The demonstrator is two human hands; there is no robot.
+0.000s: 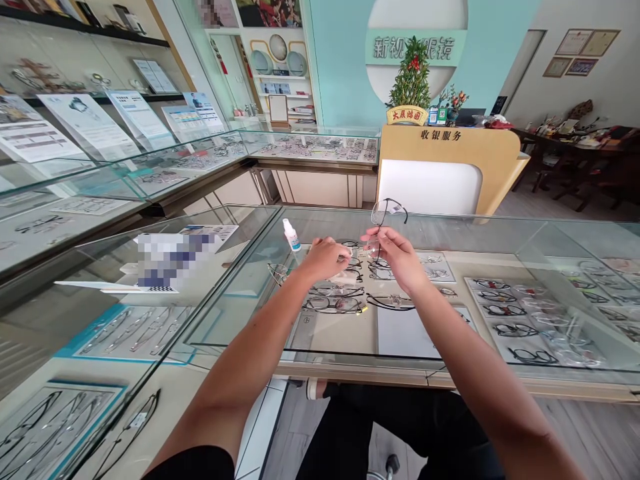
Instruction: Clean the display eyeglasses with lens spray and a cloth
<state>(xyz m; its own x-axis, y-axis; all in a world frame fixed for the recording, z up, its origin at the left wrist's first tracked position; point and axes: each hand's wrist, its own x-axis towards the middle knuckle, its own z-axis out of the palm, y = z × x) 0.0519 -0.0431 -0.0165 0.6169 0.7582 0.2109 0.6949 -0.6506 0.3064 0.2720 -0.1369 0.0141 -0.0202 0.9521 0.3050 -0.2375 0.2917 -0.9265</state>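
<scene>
My right hand (pixel 400 257) is closed on a pair of eyeglasses (pixel 389 205) with thin dark frames. It holds them upright above the glass counter, with one lens above the fingers and the other partly behind them. To its left, my left hand (pixel 325 259) hovers over the counter with its fingers curled together; whatever they may hold is hidden. A small white spray bottle (pixel 291 235) stands on the glass just beyond the left hand. Several eyeglasses (pixel 333 305) lie in rows under and around both hands.
The glass display counter (pixel 330 351) spans the front, with a tray of eyeglasses (pixel 505 311) at right. Papers (pixel 145 283) lie on the left glass top. Another display case (pixel 320 160) and a cashier desk (pixel 450 150) stand beyond. My legs (pixel 390 427) are below the counter.
</scene>
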